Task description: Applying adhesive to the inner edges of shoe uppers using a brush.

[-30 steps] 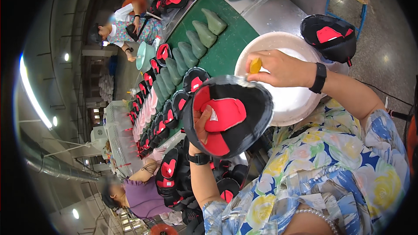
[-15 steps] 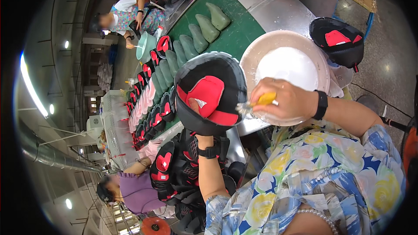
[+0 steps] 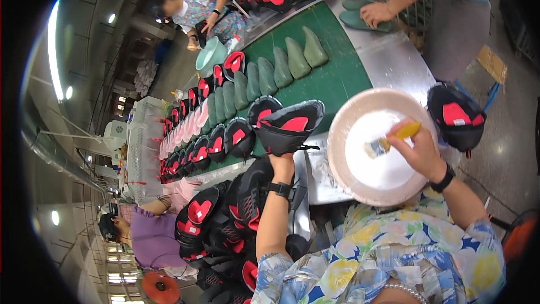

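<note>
Change: the left hand (image 3: 282, 164) has carried the black-and-red shoe upper (image 3: 289, 125) away from the bowl, out to the left over the near edge of the green belt (image 3: 343, 79); a moment back it sat right against the bowl's rim.
Brush: the right hand (image 3: 419, 155) has swung the yellow-handled brush (image 3: 388, 142) back over the pale bowl (image 3: 343, 157), bristles down on the white paste inside (a reload, by the look of it).
Meaning: I'd judge one coat is on and the brush is being recharged while the upper waits.
Left hand: closed around the underside of the upper, holding it up with the sole side toward the camera.
Right hand: fingers pinched shut on the brush handle, wrist above the bowl's right rim.
Edges: the bowl sits on the steel counter (image 3: 394, 62), just beside the belt's near border; another black-and-red upper (image 3: 457, 117) lies right of the bowl, near the counter's edge.
Room: tight to the left, where rows of uppers (image 3: 225, 141) and green lasts (image 3: 275, 65) fill the belt; a pile of uppers (image 3: 225, 231) crowds the near left.
Neighbours: another person's hands (image 3: 374, 14) work at the far right, well apart.
</note>
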Tool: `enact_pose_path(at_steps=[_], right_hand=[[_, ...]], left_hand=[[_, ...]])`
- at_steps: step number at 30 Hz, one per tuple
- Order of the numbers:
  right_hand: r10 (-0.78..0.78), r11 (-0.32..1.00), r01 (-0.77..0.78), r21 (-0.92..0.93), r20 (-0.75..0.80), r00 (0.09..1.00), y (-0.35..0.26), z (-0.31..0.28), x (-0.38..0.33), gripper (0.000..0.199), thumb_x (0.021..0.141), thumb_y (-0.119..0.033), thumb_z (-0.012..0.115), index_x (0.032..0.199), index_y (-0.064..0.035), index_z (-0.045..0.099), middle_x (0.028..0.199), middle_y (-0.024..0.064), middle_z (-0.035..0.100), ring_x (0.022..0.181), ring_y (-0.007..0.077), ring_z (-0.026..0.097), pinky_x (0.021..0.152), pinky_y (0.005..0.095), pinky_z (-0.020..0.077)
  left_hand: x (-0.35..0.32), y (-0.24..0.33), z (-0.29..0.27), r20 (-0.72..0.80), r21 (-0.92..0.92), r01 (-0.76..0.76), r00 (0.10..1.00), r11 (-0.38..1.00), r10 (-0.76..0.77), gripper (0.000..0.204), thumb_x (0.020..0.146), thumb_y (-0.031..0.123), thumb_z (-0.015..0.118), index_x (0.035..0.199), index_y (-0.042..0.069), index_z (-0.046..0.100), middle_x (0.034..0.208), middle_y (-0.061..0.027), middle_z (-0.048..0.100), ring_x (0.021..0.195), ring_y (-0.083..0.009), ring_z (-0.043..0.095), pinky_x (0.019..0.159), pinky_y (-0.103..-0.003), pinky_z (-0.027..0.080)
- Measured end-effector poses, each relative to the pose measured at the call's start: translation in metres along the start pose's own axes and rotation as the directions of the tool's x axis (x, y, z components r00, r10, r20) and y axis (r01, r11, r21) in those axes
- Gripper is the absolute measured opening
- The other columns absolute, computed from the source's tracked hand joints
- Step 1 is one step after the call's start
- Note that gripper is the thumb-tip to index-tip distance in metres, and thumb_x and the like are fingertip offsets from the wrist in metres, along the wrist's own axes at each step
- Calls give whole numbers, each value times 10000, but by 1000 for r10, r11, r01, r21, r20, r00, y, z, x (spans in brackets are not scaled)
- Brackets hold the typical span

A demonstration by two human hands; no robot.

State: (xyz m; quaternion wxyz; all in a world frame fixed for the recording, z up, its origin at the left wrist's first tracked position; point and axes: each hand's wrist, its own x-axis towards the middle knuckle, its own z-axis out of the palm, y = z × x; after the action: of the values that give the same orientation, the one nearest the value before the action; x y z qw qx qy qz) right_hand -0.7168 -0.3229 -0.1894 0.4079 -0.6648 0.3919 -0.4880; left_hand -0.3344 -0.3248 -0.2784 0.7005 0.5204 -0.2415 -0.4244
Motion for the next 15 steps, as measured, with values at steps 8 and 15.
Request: enact_pose_path(at_steps=[8,15], right_hand=[[129,991,-125,-45,74,989,25,-30,-16,142,819,-91,699,912,-17,621,838,97,666,796,191,651,733,291,489],[306,938,-315,145,83,949,29,-43,-16,104,837,-14,659,923,-7,602,907,65,618,865,141,599,795,259,465]], left_hand=[[97,-93,47,165,696,-482,829,533,535,943,663,-146,671,1451,61,196,1241,-192,539,1114,-301,556,958,-356,437],[92,-83,28,97,994,-99,995,49,35,537,833,219,621,1317,109,417,1117,-215,609,1038,-421,585,856,-503,486]])
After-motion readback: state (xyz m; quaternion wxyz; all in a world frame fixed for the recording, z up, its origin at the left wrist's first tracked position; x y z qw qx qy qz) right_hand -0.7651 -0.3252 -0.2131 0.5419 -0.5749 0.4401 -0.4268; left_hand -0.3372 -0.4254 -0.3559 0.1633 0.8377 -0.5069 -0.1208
